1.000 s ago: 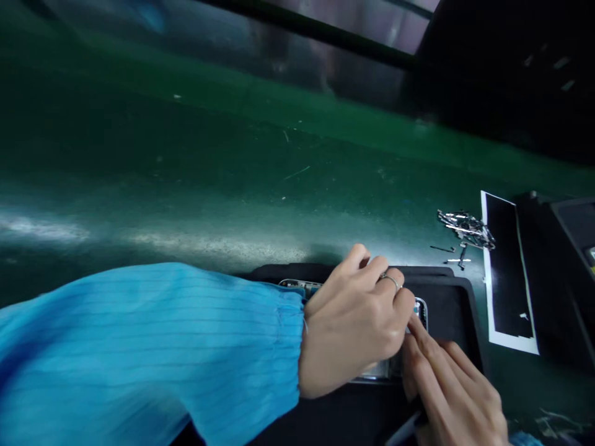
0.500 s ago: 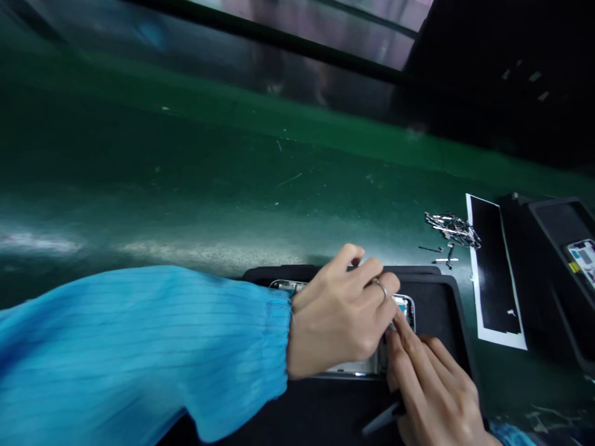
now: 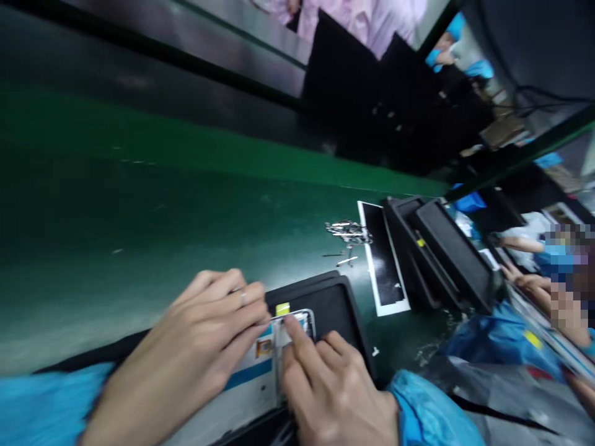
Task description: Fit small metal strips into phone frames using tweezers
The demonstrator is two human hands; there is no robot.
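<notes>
A flat silver device housing, like a phone or tablet frame, lies in a black tray. White and blue areas and a small orange-brown patch show on it. Over its left part is my left hand, fingers curled together; whatever they pinch is hidden. My right hand presses its index fingertip on the housing's upper edge, just below a yellow tab. Its other fingers are bent. A dark slim tool sticks out beneath the right palm, too blurred to name.
A pile of thin dark strips lies on the green bench, beside a white-edged black sheet. Black trays are stacked to the right. At far right are a co-worker's hands and a blue plastic bag.
My view has swung right, bringing the co-worker into sight. My left hand has drawn away from the right hand, uncovering more of the housing. The yellow tab now shows at its edge.
</notes>
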